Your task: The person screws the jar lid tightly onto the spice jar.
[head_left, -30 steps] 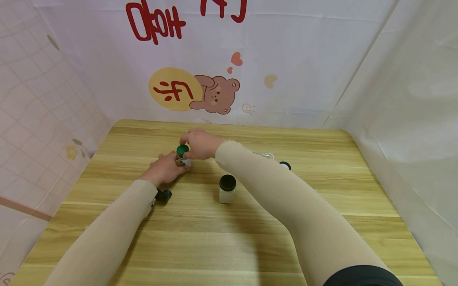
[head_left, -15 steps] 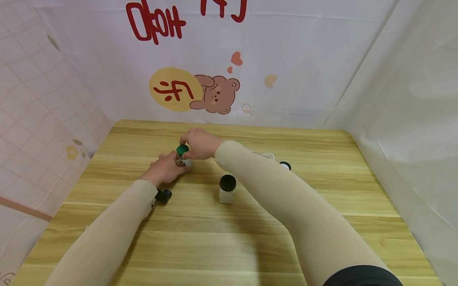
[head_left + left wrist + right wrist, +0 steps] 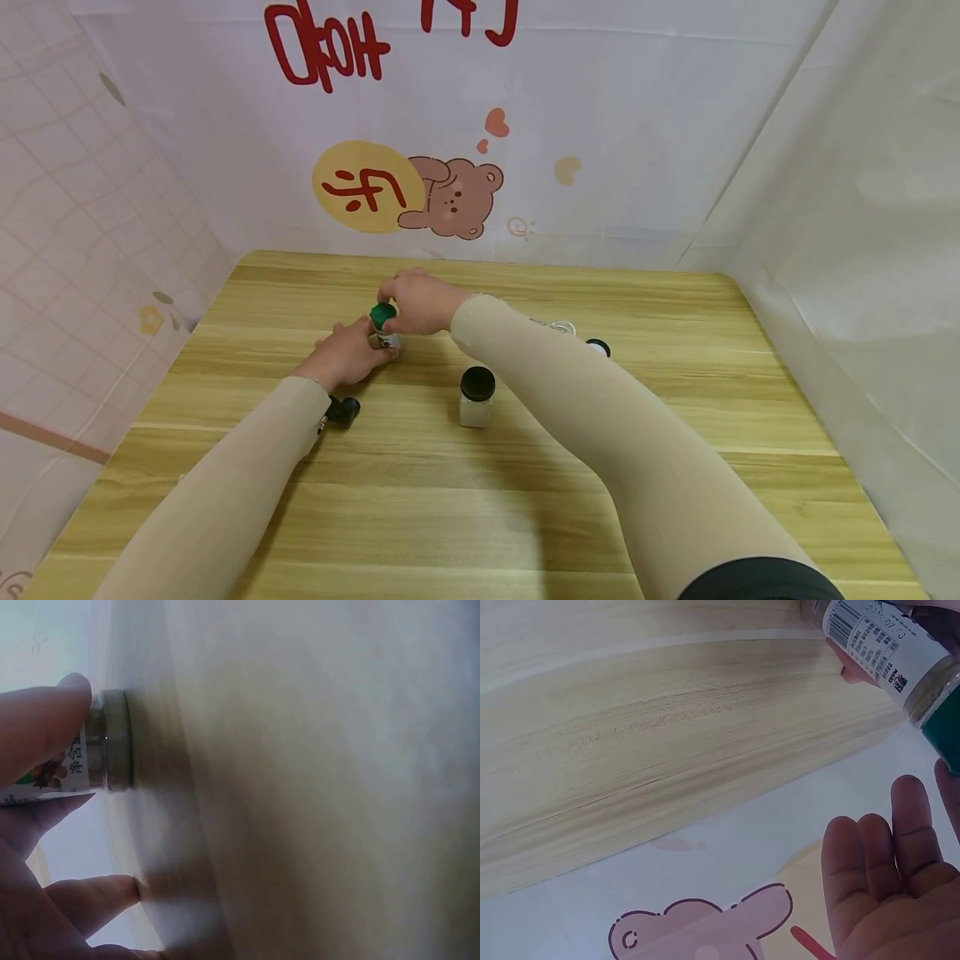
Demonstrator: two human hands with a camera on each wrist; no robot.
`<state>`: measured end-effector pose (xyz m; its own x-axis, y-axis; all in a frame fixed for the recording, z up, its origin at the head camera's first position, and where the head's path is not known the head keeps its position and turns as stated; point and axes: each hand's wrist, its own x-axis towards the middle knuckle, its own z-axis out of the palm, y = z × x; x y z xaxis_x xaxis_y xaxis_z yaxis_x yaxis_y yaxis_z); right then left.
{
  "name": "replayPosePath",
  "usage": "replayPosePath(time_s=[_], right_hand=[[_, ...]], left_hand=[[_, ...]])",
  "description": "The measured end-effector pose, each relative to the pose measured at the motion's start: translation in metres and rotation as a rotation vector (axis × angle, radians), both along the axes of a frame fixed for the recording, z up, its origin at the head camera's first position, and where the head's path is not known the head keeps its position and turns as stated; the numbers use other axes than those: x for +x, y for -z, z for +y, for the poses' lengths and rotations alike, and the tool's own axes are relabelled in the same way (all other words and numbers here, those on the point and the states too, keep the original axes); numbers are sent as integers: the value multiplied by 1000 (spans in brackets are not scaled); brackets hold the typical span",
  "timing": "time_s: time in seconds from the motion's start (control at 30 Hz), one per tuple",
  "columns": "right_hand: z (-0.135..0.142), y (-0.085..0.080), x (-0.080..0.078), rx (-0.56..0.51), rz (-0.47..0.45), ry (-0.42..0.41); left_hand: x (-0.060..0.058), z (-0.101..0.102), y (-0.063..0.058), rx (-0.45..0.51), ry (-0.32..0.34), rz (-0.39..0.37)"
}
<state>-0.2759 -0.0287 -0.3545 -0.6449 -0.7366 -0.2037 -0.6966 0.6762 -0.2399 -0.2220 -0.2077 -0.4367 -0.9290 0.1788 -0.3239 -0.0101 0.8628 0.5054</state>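
Near the back left of the table stands a glass seasoning jar (image 3: 390, 341) with a green lid (image 3: 383, 315). My left hand (image 3: 347, 357) grips the jar's body, thumb on the near side. In the left wrist view, the clear base of the jar (image 3: 112, 742) is close to the tabletop; whether they touch I cannot tell. From the far side, my right hand (image 3: 423, 302) pinches the green lid with thumb and forefinger. The right wrist view shows the jar's white barcode label (image 3: 881, 649) and the lid (image 3: 945, 731), with the other fingers of that hand extended below.
A white jar (image 3: 476, 411) with a black lid stands at mid-table. Behind my right sleeve (image 3: 570, 392), another black-topped item (image 3: 597, 346) and a white cord (image 3: 562, 327) are partly hidden. A black object (image 3: 343, 410) sits beside my left wrist. A printed curtain (image 3: 600, 125) hangs behind the table.
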Motion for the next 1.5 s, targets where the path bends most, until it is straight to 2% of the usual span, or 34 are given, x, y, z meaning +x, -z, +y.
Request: replayPosePath(time_s=[0.13, 0.33, 0.8, 1.5], right_hand=[[0, 0, -1, 3, -6, 6], [1, 1, -2, -1, 8, -31], [-2, 1, -4, 27, -9, -3], [-2, 0, 4, 32, 29, 20]], left_hand=[[-1, 1, 0, -4, 1, -2], [-1, 1, 0, -8, 7, 4], [-1, 2, -5, 0, 4, -1], [-1, 0, 2, -1, -8, 21]])
